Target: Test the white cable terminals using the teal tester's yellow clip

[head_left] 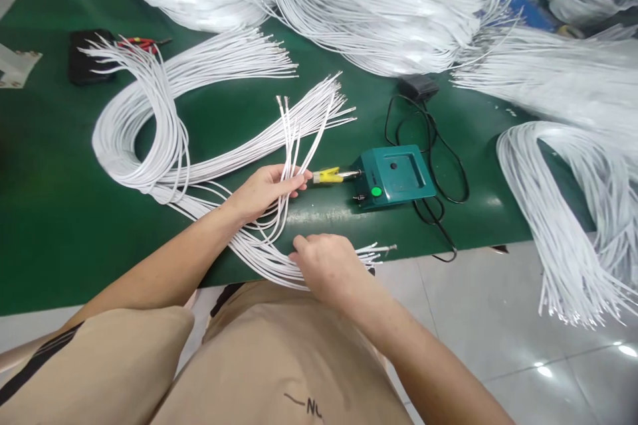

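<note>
My left hand is closed around several white wires; their metal-tipped ends stick up above the fingers. Lower down, my right hand is curled over another strand of white wires by the table's front edge, with tips emerging to its right. Its fingertips are partly hidden, but it appears closed on these wires. Just right of my left fingers, a yellow clip-like piece sits on a metal rod from a teal box with a green button. Whether my left fingers touch it, I cannot tell.
A looped wire bundle lies on the green table at left, near red-handled pliers and a black tray. Large wire piles fill the back. Another bundle hangs over the right edge. A black cord trails beside the box.
</note>
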A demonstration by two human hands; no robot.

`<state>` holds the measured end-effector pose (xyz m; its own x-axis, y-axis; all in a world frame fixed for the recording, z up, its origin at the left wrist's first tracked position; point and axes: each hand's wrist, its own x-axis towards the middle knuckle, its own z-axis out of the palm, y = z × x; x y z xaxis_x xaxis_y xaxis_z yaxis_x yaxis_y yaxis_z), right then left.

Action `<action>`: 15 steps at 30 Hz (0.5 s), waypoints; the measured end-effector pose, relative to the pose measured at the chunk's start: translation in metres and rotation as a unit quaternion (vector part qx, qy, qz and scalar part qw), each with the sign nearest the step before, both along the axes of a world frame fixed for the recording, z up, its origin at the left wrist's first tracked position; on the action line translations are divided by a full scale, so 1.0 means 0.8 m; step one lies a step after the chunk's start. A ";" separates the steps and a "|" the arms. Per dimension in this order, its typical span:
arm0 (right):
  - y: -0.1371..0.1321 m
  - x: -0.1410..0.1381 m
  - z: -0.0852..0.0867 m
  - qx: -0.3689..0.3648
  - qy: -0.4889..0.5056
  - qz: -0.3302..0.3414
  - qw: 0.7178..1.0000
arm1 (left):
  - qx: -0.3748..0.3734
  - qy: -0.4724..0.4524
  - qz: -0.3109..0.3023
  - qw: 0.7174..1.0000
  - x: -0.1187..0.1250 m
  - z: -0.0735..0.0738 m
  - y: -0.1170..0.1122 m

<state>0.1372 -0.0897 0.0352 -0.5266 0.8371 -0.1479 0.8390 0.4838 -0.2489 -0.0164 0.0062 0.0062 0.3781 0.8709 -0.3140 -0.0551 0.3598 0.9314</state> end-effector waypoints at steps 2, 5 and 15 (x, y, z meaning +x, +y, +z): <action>0.020 0.008 0.014 -0.042 0.073 -0.103 0.991 | 0.020 0.014 -0.012 1.000 -0.001 0.000 -0.002; 0.058 0.020 0.027 -0.042 0.284 -0.284 0.915 | 0.035 0.024 -0.038 0.998 -0.002 0.003 -0.004; 0.057 -0.001 -0.014 -0.308 0.459 -0.257 0.793 | 0.024 -0.105 0.015 0.994 -0.002 0.012 0.000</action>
